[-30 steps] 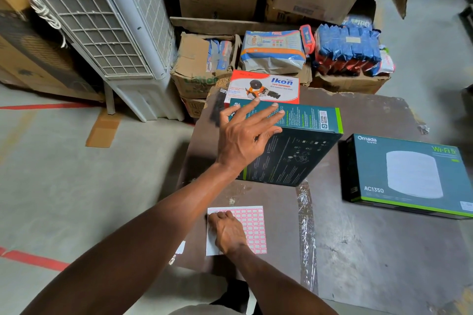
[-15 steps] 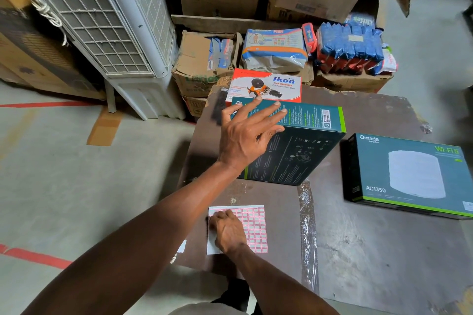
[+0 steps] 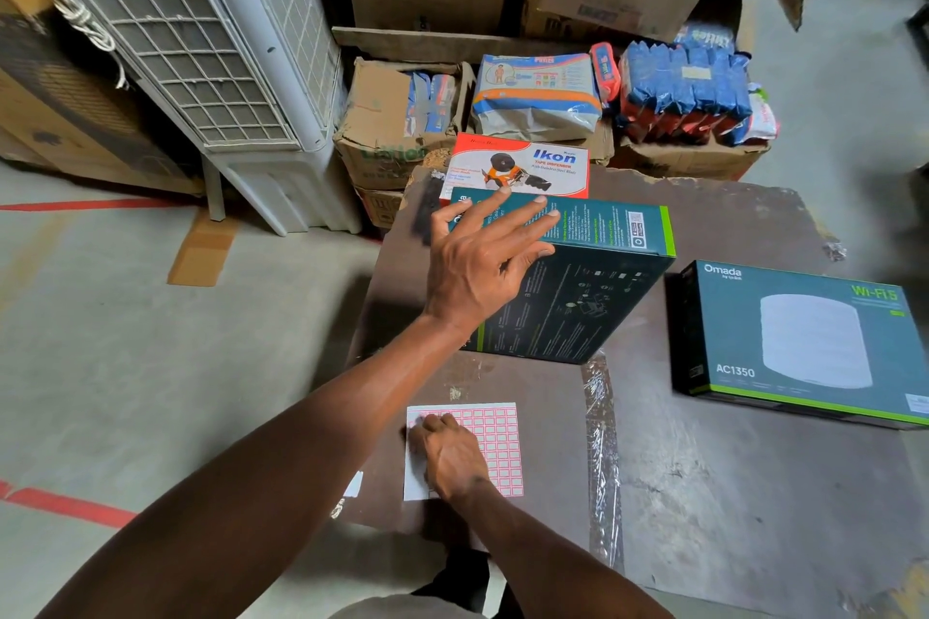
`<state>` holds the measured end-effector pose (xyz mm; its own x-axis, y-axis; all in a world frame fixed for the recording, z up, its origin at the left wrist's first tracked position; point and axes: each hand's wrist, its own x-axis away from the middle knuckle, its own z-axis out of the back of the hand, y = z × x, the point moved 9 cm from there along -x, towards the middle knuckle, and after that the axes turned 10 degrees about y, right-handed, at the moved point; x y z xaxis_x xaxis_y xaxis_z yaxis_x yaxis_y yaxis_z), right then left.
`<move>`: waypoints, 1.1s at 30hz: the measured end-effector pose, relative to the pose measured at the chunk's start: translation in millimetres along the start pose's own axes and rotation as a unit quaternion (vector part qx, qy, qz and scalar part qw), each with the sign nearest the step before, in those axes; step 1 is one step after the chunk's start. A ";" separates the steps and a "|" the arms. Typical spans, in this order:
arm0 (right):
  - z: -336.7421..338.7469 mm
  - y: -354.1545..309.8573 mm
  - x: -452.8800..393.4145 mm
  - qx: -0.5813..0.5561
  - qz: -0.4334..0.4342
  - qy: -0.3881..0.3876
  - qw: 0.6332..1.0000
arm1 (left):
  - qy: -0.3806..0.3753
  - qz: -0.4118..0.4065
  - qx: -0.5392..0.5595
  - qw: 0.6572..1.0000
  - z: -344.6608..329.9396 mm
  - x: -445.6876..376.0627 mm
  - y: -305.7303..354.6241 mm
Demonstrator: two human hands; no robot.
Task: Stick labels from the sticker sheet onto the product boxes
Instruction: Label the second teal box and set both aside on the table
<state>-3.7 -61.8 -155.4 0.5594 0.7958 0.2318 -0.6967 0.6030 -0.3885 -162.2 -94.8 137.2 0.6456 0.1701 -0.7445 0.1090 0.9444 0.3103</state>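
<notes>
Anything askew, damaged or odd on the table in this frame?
One dark box stands tipped on its edge, steadied by the left hand, while the other box lies flat. A wrinkled strip of clear tape runs across the scuffed table. The right hand rests on the sticker sheet.

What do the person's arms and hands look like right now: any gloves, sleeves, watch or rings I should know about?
Both forearms are bare up to the frame edge, with no sleeve in view. The left hand and the right hand wear no gloves, and no watch, band or ring shows on either wrist or on the fingers that face the camera. No tape, marking or cable is on them.
</notes>
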 end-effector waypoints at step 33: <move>2.4 -13.9 4.9 0.060 0.070 0.009 0.996 | 0.003 -0.006 -0.008 1.000 2.4 7.4 2.8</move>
<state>7.6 -66.2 -146.8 0.4594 0.8724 0.1670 -0.8168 0.4888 -0.3064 -155.3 -91.5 134.0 0.6400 0.1595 -0.7517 0.1048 0.9510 0.2910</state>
